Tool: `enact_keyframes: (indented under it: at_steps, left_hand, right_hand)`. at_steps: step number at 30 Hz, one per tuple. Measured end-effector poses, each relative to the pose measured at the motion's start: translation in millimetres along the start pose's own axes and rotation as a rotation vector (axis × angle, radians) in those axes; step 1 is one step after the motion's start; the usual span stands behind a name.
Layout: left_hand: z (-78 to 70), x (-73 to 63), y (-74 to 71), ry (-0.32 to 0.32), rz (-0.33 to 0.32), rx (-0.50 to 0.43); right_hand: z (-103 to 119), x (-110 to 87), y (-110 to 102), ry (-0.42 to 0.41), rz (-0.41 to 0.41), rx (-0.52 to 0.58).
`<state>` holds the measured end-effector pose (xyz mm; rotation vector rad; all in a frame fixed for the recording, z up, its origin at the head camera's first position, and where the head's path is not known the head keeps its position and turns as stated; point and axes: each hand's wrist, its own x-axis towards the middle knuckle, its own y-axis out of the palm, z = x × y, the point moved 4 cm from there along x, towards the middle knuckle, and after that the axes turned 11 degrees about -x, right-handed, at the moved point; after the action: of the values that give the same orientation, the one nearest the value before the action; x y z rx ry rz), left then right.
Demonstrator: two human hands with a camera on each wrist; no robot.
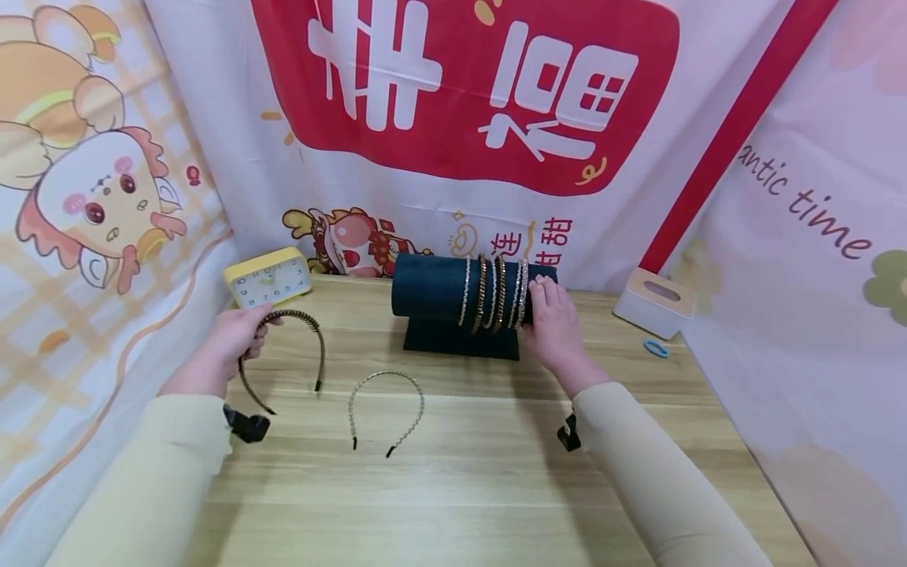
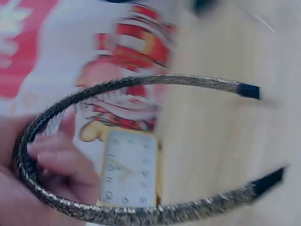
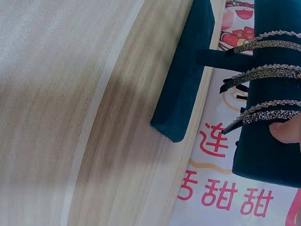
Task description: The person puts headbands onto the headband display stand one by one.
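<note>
My left hand [image 1: 241,335] grips a dark braided-looking headband [image 1: 322,346] at its curved top, with both black-tipped ends free in the left wrist view. On the right, my right hand [image 1: 556,323] holds the right end of a dark teal padded roll stand [image 1: 432,287]. Its thumb [image 3: 286,132] lies on the roll just beside a sparkly headband [image 3: 273,115]; its other fingers are mostly hidden in the right wrist view. Several silver and bronze headbands sit around the roll. Between the hands, a thin pale headband [image 1: 386,374] lies on the table.
A yellow-framed clock [image 1: 272,277] stands at the back left of the wooden table [image 1: 482,488]. A tissue box [image 1: 652,303] is at the back right, with a small blue ring-shaped item [image 1: 656,348] in front. Printed cloths hang behind and at both sides.
</note>
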<state>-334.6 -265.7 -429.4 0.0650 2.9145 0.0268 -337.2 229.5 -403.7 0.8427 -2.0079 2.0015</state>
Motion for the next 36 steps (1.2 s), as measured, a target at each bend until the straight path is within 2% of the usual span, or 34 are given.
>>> enact_keyframes:
  at_steps: [2,4,8,13,15,17,22,26,31,33,36]
  left_hand:
    - [-9.4,1.2,6.9,-0.018,0.1,-0.18]
    - [-17.0,1.2,15.8,-0.029,0.19,-0.278]
    - [-26.5,0.3,33.5,-0.017,0.29,-0.303]
    - [-34.2,2.1,54.8,0.004,0.303,-0.224]
    - [-37.4,4.3,65.8,0.019,0.284,-0.205]
    - [-41.1,6.3,77.6,0.035,0.233,-0.232]
    - [-48.8,12.4,110.3,0.064,0.022,-0.442]
    - [-51.9,21.9,140.5,0.099,-0.089,-0.499]
    - [-54.8,32.5,173.8,0.162,-0.147,-0.449]
    - [-56.7,33.8,185.3,0.181,-0.144,-0.414]
    - [-57.0,35.9,199.9,0.174,-0.132,-0.377]
  right_hand:
    - [-1.4,-0.2,0.7,0.004,0.009,-0.005]
    - [-2.3,-0.4,1.2,0.005,0.016,-0.012]
    - [-2.5,0.3,2.1,-0.002,0.015,-0.015]
    - [-2.2,1.2,3.1,-0.004,0.004,-0.003]
    - [-2.5,1.1,3.4,0.001,0.001,0.0]
    - [-2.7,0.9,3.5,0.007,0.004,0.002]
    - [-3.9,0.2,4.5,0.017,0.02,-0.01]
    - [-5.0,-0.2,5.0,0.008,0.017,-0.023]
    - [-4.8,0.6,5.9,-0.01,0.002,-0.031]
    - [-4.5,0.6,5.7,-0.014,-0.005,-0.028]
    - [-4.8,-0.2,5.2,-0.013,-0.007,-0.021]
